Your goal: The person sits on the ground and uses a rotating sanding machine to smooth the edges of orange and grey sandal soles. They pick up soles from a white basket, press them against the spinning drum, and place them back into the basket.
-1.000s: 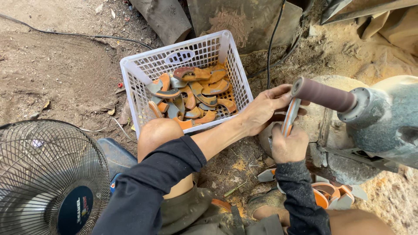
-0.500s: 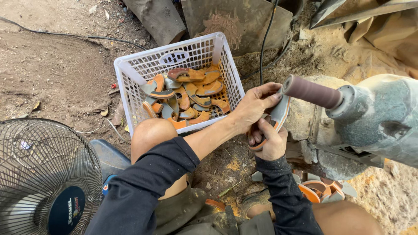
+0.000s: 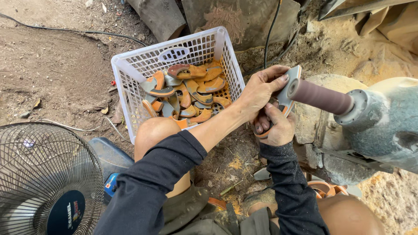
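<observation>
Hemmed between the white basket (image 3: 130,72) of curved pieces, the fan (image 3: 48,178) and the grinder motor (image 3: 383,122), both hands close on one grey curved sole piece (image 3: 291,85), left hand (image 3: 259,91) at top, right hand (image 3: 274,126) beneath, pressing it against the sanding drum (image 3: 322,98).

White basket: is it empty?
No, the white basket on the dirt holds a heap of curved orange and grey pieces.

Both hands hold 1 curved grey sole piece (image 3: 285,93) against the brown sanding drum (image 3: 321,97) of a grey motor (image 3: 383,124): left hand (image 3: 260,90) on top, right hand (image 3: 274,127) beneath. A white basket (image 3: 130,72) of orange-and-grey pieces sits just beyond, a fan (image 3: 43,174) at lower left.
</observation>
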